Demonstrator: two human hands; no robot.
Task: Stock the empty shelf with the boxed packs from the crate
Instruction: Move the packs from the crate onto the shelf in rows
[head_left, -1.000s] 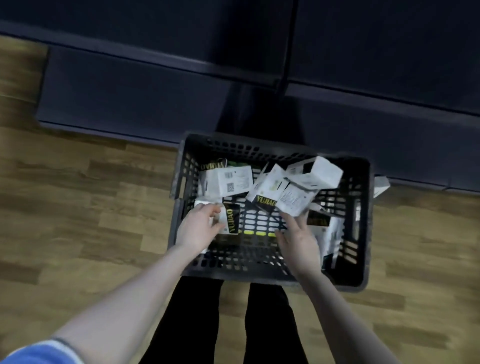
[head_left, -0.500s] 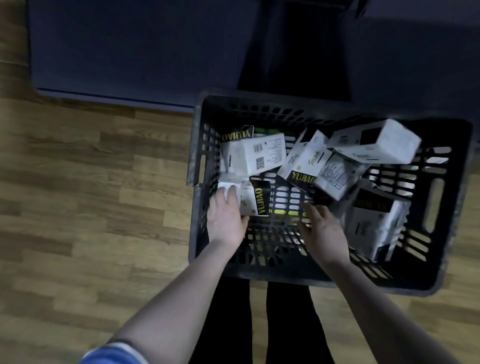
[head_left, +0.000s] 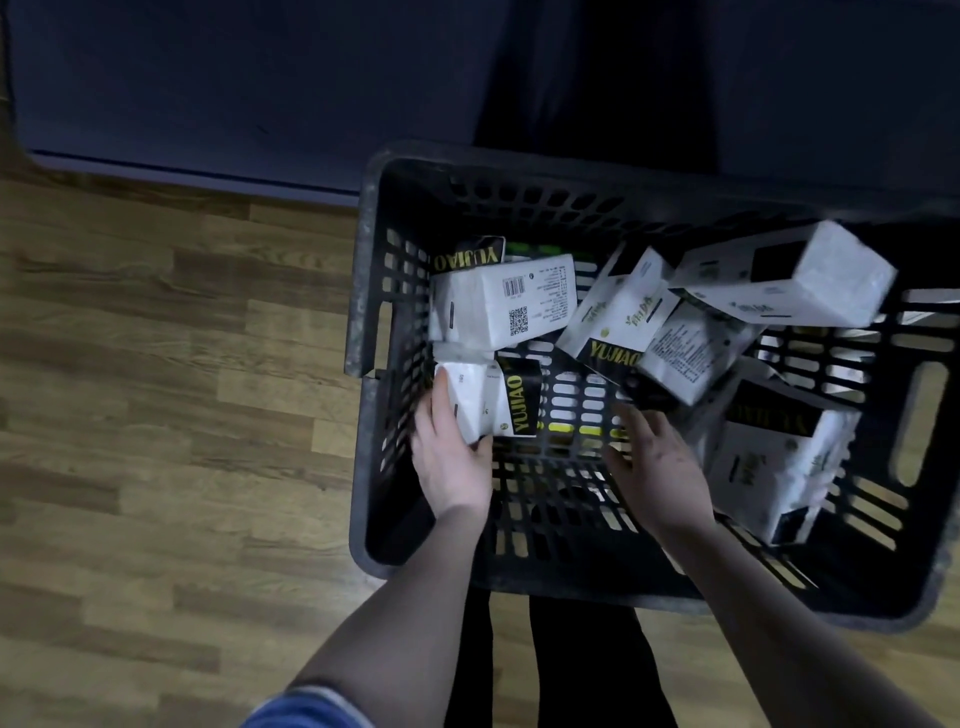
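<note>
As the dark slotted plastic crate (head_left: 363, 332) sits on the wood-pattern floor (head_left: 156, 395) against the dark base panel of the shelving (head_left: 234, 93), both hands are inside it and no pack has yet left it. The left hand (head_left: 452, 462) grips a white boxed pack with a black band lettered in yellow (head_left: 488, 402) at the crate's left wall — thumb along the near edge, fingers up the outer side. The right hand (head_left: 652, 457) holds nothing; its fingers are spread and relaxed above the crate floor, near the tilted white pack with a black yellow-lettered corner (head_left: 618, 312) in the middle.

Further packs lie jumbled: a white pack showing a barcode and square code (head_left: 498, 306) just behind the held one, another white pack lying across the far right (head_left: 789, 275), and a pack standing on end at the right (head_left: 774, 457).

Handling judgement: the packs look light, with soft, slightly crumpled film wrapping rather than rigid card — likely to yield under pressure and possibly slick. Best taken across the short sides, palm spanning the width, not by a corner. The shelf itself is not in view.
</note>
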